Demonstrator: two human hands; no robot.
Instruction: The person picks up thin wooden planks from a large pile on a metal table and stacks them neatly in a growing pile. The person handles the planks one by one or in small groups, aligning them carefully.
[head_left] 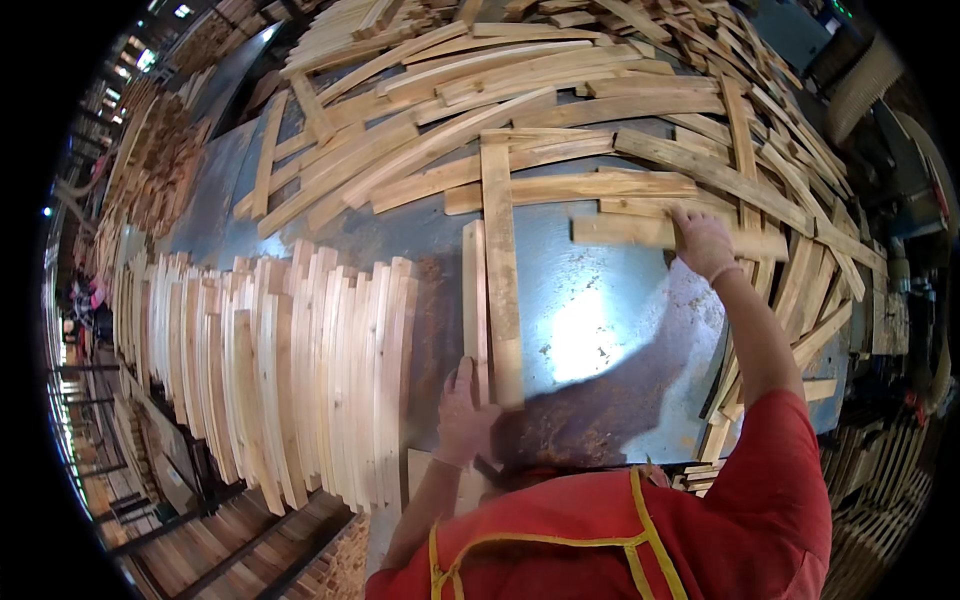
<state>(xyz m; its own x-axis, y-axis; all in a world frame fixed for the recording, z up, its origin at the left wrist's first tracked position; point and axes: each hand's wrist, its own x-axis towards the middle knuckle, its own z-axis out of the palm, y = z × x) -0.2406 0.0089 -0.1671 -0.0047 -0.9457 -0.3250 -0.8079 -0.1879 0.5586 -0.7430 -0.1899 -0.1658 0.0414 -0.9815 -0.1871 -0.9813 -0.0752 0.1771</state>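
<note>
The right hand (703,240)'s fingers grip a blurred wooden slat (622,232) above the table (560,290)'s right side. The left hand (465,420) touches a narrow board (475,300)'s near end; I cannot tell whether it grips. Boards (340,370) line up left; loose planks (460,120) sprawl far.

Slat row (340,365) left, two boards (503,260) right of it, loose boards (650,105) at the table's (548,290) far and right sides

A grey-blue worktop (550,262) catches a white glare (585,325). Small bright lights (147,60) dot the dim upper left; dark rails (310,552) run lower left, and a thick pale hose (866,88) curves at right.
</note>
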